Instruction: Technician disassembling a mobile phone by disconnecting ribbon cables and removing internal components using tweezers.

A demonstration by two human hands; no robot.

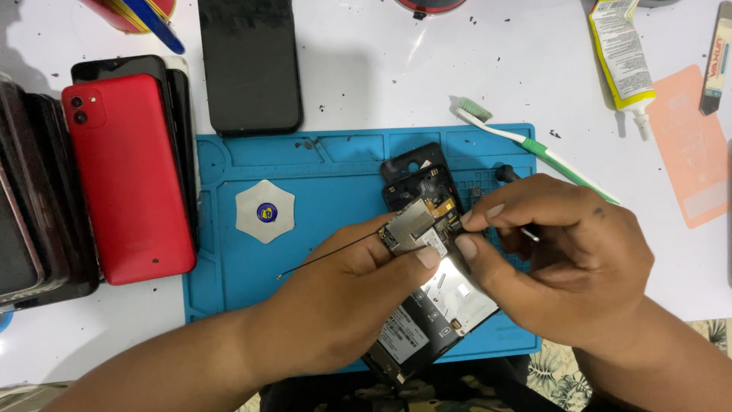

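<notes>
Fingertips [428, 257] of your left hand [347, 294] are clenched on the small circuit board [412, 225], thumb pressed against its lower edge, lifting it just above the opened phone [427, 305]. Your right hand [564, 259] is closed in a pinch at the board's right edge, forefinger and thumb touching it; a thin metal tool shows between those fingers, though how it is gripped cannot be told. Taking the blue work mat [320, 175] as reference: the opened phone lies on its right half, tilted, with its lower end past the mat's near edge. A thin black wire [328, 254] runs from the board leftward over the mat. A white round pry disc [264, 211] rests on the mat's left part. A red phone [126, 179] lies atop a stack just left of the mat. A black phone [249, 65] lies beyond the mat's far edge. A green toothbrush [534, 145] crosses the mat's far right corner
</notes>
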